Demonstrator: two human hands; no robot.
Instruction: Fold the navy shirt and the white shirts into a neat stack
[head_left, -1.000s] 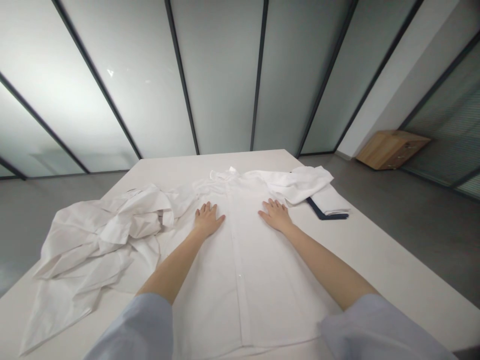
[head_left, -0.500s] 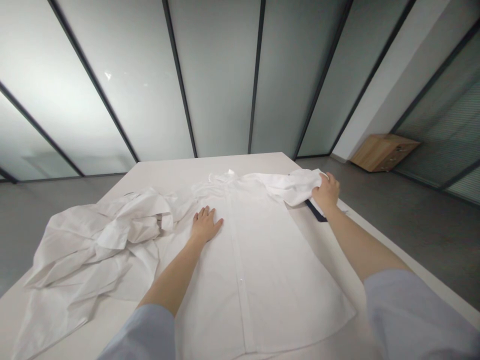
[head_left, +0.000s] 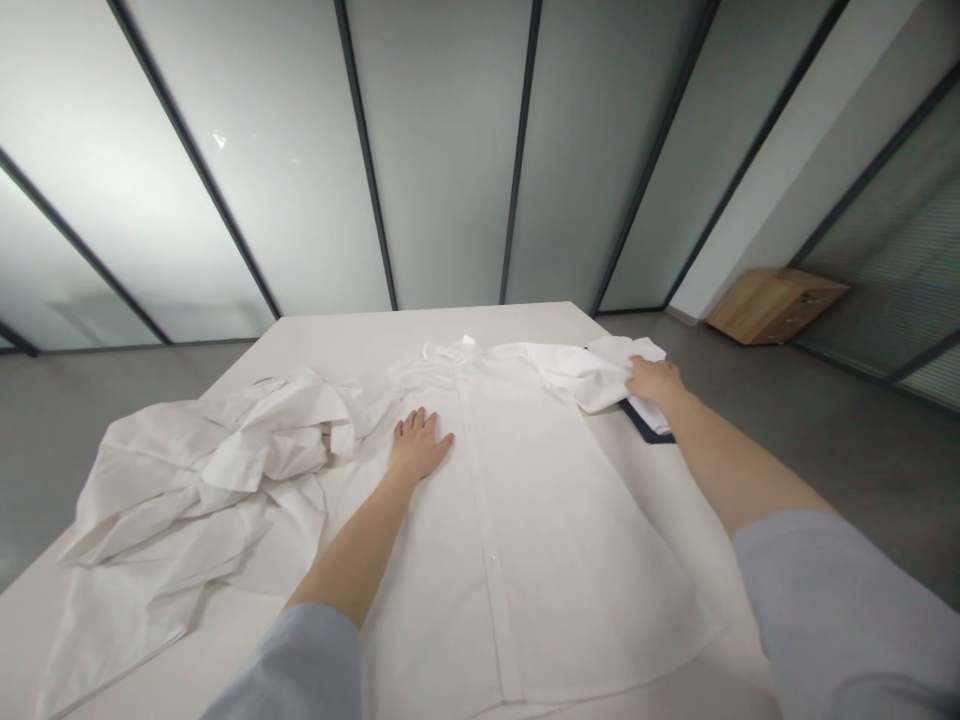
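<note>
A white button-up shirt (head_left: 517,540) lies spread face up on a white table (head_left: 330,335), collar at the far end. My left hand (head_left: 417,445) rests flat on its chest, fingers stretched out. My right hand (head_left: 655,381) is closed on the shirt's crumpled right sleeve (head_left: 581,372) at the table's right edge. Under that hand lies a folded white cloth with a dark navy edge (head_left: 649,425).
A rumpled pile of white garments (head_left: 202,470) covers the table's left part. Frosted glass panels with dark frames (head_left: 442,150) stand behind the table. A low wooden cabinet (head_left: 776,300) sits on the grey floor at the right.
My right hand left the shirt's chest, reached out to the right and took hold of the crumpled sleeve. My left hand stayed flat on the shirt.
</note>
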